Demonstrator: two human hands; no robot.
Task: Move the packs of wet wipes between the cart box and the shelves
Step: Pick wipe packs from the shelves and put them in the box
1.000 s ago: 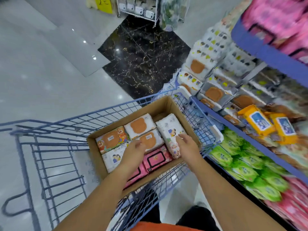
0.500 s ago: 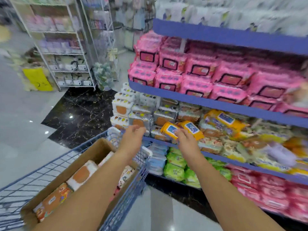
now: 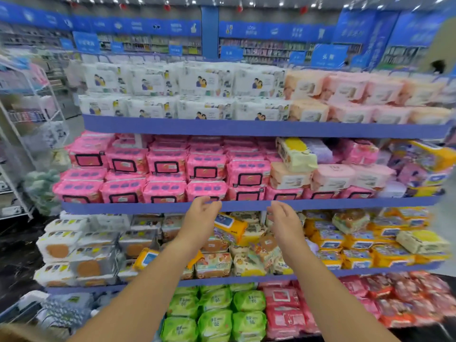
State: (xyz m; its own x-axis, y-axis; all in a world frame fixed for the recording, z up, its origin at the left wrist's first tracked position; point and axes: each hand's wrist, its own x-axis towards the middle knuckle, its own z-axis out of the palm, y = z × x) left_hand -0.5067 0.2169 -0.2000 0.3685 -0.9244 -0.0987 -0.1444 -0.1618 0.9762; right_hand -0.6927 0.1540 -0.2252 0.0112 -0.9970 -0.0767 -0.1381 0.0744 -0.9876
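Before blue-edged shelves of pillowy pink packs, left hand and right hand hover, grips seemingly wide.

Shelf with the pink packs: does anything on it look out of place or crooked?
Yes. A cream pack with a yellow lid lies tilted on top of peach packs, right of the neat pink packs. It differs in colour and sits askew.
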